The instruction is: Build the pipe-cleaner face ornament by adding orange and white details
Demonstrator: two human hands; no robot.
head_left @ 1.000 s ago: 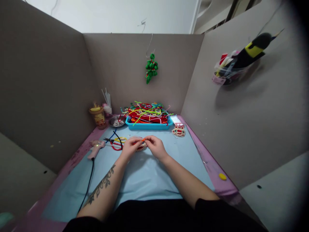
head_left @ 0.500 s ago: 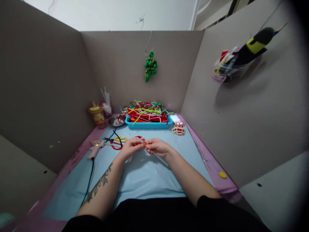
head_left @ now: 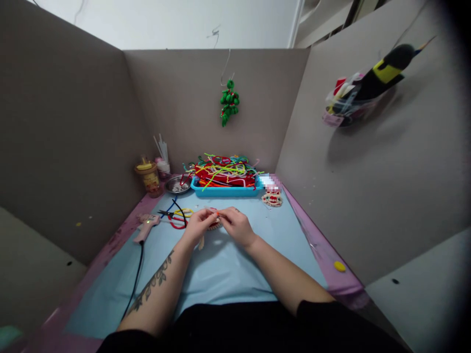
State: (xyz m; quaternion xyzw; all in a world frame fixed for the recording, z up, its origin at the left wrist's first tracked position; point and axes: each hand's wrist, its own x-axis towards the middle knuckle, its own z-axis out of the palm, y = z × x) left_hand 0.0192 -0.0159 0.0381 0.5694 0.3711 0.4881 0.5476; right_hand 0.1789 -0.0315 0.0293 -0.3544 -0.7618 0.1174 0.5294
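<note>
My left hand (head_left: pixel 197 225) and my right hand (head_left: pixel 237 226) meet over the middle of the mat, fingertips pinched together. Between them shows a small orange piece (head_left: pixel 217 214), too small to make out fully; both hands grip it. Just beneath the fingers lies a red and cream pipe-cleaner piece (head_left: pixel 215 225), partly covered by my hands. Left of my left hand are scissors (head_left: pixel 178 215) with red and yellow handles. A pink glue gun (head_left: pixel 148 227) rests further left, its small light glowing.
A blue tray (head_left: pixel 226 192) heaped with colourful pipe cleaners stands at the back. Beside it are a metal bowl (head_left: pixel 178 185) and a brown cup (head_left: pixel 149 179). A finished-looking cream and red piece (head_left: pixel 272 198) lies right. Partition walls enclose the table; a yellow oval (head_left: pixel 339 266) sits near the right edge.
My right hand has turned over, its back now facing up and its fingers nearer the left fingertips. The white strip that stuck out below it is out of sight.
</note>
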